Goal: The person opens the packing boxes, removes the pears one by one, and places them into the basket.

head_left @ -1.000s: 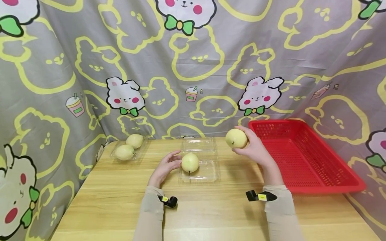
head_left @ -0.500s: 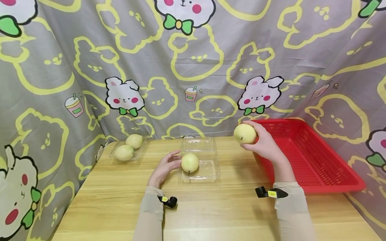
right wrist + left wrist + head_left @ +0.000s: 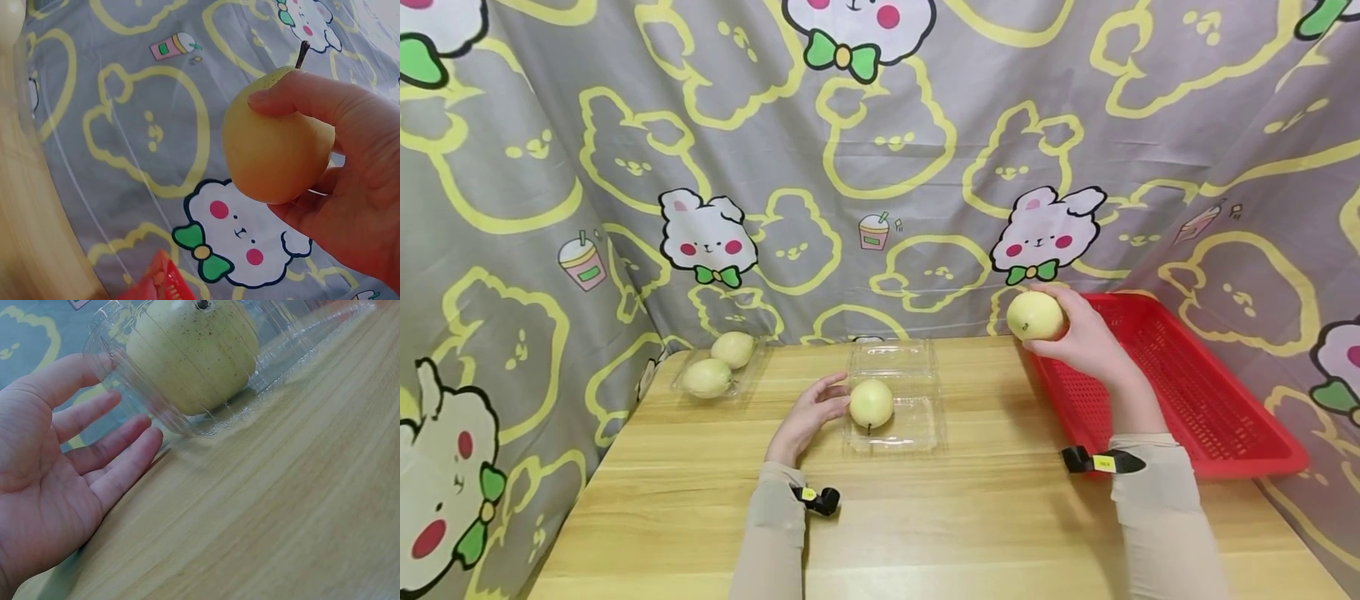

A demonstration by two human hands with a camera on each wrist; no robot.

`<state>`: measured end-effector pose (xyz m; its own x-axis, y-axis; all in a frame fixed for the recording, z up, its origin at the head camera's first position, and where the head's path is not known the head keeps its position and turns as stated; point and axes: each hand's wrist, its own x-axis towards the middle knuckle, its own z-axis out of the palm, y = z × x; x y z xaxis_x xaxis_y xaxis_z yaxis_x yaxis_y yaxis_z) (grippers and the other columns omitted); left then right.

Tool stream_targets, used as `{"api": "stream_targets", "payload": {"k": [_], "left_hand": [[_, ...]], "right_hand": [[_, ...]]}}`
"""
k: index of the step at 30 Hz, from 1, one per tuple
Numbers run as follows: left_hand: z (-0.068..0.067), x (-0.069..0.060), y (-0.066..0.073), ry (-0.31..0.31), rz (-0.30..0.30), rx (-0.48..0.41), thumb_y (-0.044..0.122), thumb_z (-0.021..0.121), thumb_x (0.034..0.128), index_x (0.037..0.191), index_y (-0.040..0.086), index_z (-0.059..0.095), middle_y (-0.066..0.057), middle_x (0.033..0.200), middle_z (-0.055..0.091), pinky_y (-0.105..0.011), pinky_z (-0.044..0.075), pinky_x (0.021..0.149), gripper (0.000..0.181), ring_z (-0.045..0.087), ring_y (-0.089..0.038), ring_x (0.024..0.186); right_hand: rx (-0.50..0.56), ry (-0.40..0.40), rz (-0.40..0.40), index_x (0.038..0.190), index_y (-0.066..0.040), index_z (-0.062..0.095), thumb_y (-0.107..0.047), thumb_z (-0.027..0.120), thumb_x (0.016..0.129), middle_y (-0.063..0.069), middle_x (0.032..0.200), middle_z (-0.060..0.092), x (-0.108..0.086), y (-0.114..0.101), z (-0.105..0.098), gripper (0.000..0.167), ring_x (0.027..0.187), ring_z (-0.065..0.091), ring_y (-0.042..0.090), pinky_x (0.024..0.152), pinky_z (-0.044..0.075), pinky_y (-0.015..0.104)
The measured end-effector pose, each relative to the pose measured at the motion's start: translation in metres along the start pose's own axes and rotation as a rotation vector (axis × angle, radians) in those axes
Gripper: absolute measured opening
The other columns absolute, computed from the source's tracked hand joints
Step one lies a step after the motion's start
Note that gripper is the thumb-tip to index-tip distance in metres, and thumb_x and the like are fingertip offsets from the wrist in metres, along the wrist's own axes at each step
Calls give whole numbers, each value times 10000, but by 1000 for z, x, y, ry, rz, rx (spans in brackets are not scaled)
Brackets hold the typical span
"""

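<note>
My right hand (image 3: pixel 1086 337) grips a yellow pear (image 3: pixel 1035 316) in the air, over the near-left rim of a red plastic basket (image 3: pixel 1195 367). The right wrist view shows the thumb across the top of this pear, near its dark stem. A second pear (image 3: pixel 871 403) sits at the left of a clear plastic clamshell box (image 3: pixel 917 421), whose lid is laid back. Beside that box rests my left hand (image 3: pixel 805 417), its fingers relaxed. In the left wrist view the thumb touches the box's wall (image 3: pixel 112 353).
Another clear box (image 3: pixel 747 379) at the far left holds two pears (image 3: pixel 707 378). All stand on a wooden table (image 3: pixel 880 517). A grey patterned curtain (image 3: pixel 820 167) hangs close behind the table's back edge and along both sides.
My right hand has carried its pear to the right and slightly up, from beside the clear box to above the basket's edge. The left hand has stayed in place.
</note>
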<state>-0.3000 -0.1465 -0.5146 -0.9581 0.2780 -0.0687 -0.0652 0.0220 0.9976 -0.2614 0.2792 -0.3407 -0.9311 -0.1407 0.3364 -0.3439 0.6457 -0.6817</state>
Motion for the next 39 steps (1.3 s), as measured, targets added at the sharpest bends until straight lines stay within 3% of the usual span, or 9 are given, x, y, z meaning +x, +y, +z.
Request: {"api": "stream_targets", "payload": {"k": [14,19,26,39], "left_hand": [[-4,-1,1,-16,-5,-4,93,626,939,1472,66,389,-251,1419,452,-217,523,913,584,579,-103,1077],[-4,-2,2,-3,-17,-14,82,625,939,1468,81,402,-242,1417,460,-224,523,916,575,581,-110,1080],[-4,0,3,5,-21,-24,77,630,934,1459,84,418,-233,1409,471,-245,524,931,566,590,-111,1068],[-1,1,1,-4,-6,-16,95,648,924,1458,72,417,-245,1402,473,-263,530,941,583,592,-129,1076]], "right_hand": [[-77,-17,62,1465,-128,358,-124,789,790,184,1396,431,2,29,-31,801,1179,439,369,890,474,535],[-125,-32,54,1460,-97,372,-121,795,775,222,1380,437,7,40,-36,806,1169,436,399,889,450,579],[-184,-55,29,1422,-71,409,-142,800,767,238,1290,479,15,55,-41,765,1108,447,385,795,444,501],[-109,-180,148,1467,-73,324,-247,776,814,230,1339,462,25,91,-48,813,1127,467,364,787,481,335]]}}
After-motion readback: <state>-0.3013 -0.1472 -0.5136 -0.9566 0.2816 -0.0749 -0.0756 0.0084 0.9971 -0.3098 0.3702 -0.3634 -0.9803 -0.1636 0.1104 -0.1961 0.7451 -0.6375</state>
